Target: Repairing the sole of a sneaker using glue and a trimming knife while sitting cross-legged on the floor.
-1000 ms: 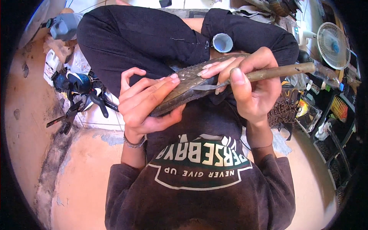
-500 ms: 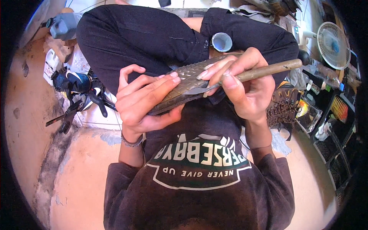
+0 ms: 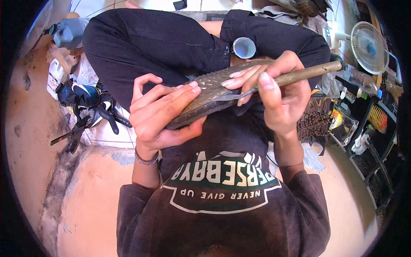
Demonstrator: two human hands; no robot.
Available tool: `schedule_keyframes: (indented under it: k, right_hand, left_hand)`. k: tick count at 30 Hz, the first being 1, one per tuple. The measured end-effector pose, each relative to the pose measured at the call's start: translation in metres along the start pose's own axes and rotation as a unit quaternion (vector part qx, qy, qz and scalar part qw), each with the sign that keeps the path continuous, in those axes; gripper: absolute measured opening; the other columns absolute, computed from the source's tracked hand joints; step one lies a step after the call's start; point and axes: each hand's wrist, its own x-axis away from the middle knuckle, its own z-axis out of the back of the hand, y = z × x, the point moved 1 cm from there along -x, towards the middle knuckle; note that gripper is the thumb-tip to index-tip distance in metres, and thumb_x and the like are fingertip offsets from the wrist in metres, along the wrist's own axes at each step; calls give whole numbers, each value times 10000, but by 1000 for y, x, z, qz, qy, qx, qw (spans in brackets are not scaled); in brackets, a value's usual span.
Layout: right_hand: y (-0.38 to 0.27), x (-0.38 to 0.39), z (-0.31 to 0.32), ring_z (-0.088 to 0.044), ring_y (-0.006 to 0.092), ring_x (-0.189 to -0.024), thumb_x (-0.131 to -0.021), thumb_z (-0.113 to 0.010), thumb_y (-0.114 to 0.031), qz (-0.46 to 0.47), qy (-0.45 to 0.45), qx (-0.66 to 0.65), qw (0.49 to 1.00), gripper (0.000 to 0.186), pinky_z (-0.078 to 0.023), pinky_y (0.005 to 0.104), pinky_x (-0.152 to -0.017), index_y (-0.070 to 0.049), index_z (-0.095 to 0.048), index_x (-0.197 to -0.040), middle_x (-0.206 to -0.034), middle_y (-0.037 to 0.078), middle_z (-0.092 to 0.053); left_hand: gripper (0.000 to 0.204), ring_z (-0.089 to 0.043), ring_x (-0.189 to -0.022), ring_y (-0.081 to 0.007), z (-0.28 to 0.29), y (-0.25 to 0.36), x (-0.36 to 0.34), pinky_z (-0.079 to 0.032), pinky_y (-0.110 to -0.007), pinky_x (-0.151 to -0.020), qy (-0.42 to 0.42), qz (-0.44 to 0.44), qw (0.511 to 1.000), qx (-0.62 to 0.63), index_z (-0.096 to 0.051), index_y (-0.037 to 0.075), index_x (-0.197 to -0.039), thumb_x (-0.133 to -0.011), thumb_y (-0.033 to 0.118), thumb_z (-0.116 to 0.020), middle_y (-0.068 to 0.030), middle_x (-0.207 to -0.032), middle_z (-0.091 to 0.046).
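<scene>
A studded olive-brown shoe sole [image 3: 206,92] is held above my lap, slanting up toward the right. My left hand [image 3: 158,111] is closed on its left end, fingers over the studded face and thumb at the near edge. My right hand [image 3: 282,98] grips a thin knife by its long brownish round handle [image 3: 316,70]; the narrow metal blade [image 3: 227,97] lies along the sole's near edge. Some right fingertips rest on the studded face. A small pale cup with bluish insides [image 3: 244,47] sits beyond the sole, between my dark-clad legs.
At left are a grey-blue jug [image 3: 68,33] and a heap of dark items [image 3: 87,100] on white tiles. At right stand a white fan [image 3: 364,46], plastic bottles, a brown boot [image 3: 312,118] and a black rack [image 3: 376,171] with an orange rack-held item [image 3: 377,118].
My right hand and the knife shifted left half a second ago and are now back slightly right, the handle higher than a second ago. My left hand has barely moved.
</scene>
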Motion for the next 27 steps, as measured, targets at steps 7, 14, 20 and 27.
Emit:
schedule_keyframes:
  k: [7,14,20,27]
  right_hand:
    - [3,-3,-1,-676,181,-711,-954,-566,-27,6,-22,-38,999,135,-578,272,-651,20,-440,-950,-882,244,-683]
    - [-4,-8,-11,-673,142,-691,-906,-639,-17,-38,-26,-14,999,122,-550,242,-638,32,-527,-890,-813,138,-669]
    - [0,-10,-6,-679,137,-674,-914,-631,-26,-22,-33,41,998,121,-545,227,-619,31,-527,-894,-778,139,-677]
    - [6,-15,8,-706,248,-734,-966,-523,-22,2,-49,-48,998,118,-589,291,-613,7,-412,-941,-752,209,-661]
  left_hand:
    - [372,-706,-723,-207,4,-3,-6,-448,-412,-840,-8,-14,1000,2,-727,16,-950,-603,137,-784,-111,-881,-746]
    - [374,-691,-713,-159,1,-1,-10,-446,-382,-829,8,-10,1000,-5,-742,89,-962,-614,198,-822,-46,-882,-752]
    - [371,-689,-706,-161,-1,-4,-12,-447,-382,-829,6,-13,1000,-6,-745,84,-955,-612,200,-824,-50,-879,-751]
    - [381,-695,-706,-177,1,-8,-6,-448,-386,-828,1,-1,1000,8,-740,54,-968,-614,174,-811,-80,-895,-751]
